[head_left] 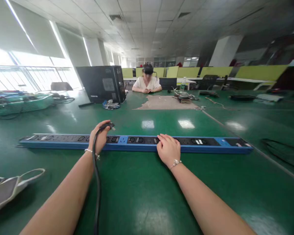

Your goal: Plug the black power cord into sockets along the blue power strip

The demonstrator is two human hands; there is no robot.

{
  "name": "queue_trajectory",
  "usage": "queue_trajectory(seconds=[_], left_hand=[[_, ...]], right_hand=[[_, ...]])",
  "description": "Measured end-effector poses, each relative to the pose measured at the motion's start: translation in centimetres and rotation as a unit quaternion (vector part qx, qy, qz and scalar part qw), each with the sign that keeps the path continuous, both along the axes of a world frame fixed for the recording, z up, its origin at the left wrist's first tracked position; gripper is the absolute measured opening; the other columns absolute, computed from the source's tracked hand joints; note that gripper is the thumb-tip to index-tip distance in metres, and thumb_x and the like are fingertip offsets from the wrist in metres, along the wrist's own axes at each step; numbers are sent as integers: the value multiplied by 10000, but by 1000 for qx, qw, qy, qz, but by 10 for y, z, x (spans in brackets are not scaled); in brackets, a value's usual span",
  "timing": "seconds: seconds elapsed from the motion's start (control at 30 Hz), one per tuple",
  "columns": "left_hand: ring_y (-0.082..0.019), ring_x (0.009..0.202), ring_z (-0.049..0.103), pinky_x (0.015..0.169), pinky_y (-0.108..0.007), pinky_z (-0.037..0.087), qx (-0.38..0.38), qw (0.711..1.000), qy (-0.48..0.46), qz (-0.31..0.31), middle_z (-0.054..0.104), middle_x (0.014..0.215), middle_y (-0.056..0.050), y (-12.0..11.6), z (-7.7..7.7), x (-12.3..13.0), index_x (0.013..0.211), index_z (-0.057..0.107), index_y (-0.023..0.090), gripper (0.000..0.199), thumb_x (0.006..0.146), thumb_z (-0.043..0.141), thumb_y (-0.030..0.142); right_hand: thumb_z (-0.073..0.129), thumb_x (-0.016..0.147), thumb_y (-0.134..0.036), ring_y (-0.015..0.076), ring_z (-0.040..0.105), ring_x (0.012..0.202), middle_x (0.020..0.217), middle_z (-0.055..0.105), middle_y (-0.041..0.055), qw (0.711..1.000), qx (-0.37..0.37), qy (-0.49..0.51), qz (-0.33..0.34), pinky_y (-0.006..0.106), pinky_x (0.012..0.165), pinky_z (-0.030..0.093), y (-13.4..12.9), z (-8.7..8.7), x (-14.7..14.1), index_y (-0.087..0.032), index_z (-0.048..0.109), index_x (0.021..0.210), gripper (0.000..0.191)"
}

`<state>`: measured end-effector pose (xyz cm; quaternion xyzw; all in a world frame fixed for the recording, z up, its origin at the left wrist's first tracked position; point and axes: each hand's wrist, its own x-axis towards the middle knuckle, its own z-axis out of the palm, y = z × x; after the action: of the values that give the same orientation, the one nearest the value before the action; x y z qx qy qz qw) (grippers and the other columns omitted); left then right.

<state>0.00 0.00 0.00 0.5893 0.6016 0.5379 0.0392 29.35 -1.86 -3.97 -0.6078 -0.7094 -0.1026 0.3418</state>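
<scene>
A long blue-and-black power strip (134, 148) lies crosswise on the green table, its rows of sockets facing up. My left hand (98, 139) is closed on a black power cord (96, 182), near its plug (110, 125), just above the strip's left half. The cord runs down over the inside of my left wrist and out of view at the bottom. My right hand (169, 148) grips the strip right of its middle, fingers bent over the top and covering some sockets. My right thumb is hidden from view.
A black computer case (100, 84) stands at the back left, with gloves (110, 104) beside it. A green basket (22, 103) of cables sits far left, a pale bag (8, 192) at near left. Black cable (279, 150) lies right. Another person (147, 81) sits opposite.
</scene>
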Motion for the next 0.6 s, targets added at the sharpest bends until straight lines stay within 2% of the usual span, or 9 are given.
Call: queue_trajectory(seconds=[0.13, 0.3, 0.6], left_hand=[[-187, 935, 615, 873, -332, 468, -65, 995, 40, -68, 677, 1028, -29, -11, -7, -15, 1096, 600, 229, 343, 786, 500, 335], [-205, 1003, 601, 907, -326, 454, -104, 976, 130, -143, 667, 1072, -13, -8, -13, 2, 1099, 599, 250, 342, 788, 505, 355], [-189, 934, 632, 845, -299, 487, -95, 970, 188, -122, 677, 1042, -3, -10, -14, 16, 1120, 587, 258, 326, 830, 468, 345]], right_hand=[[403, 811, -218, 186, 504, 1092, 1138, 633, 5, 1000, 1, 10, 2, 368, 914, 272, 2, 0, 1, -241, 652, 1036, 337], [414, 808, -217, 191, 505, 1086, 1140, 632, 16, 1000, 3, 4, 6, 362, 902, 289, 3, -1, 2, -238, 655, 1041, 336], [410, 809, -219, 183, 508, 1088, 1135, 635, 1, 1000, 4, 8, 3, 362, 908, 278, 3, -1, 0, -241, 653, 1040, 336]])
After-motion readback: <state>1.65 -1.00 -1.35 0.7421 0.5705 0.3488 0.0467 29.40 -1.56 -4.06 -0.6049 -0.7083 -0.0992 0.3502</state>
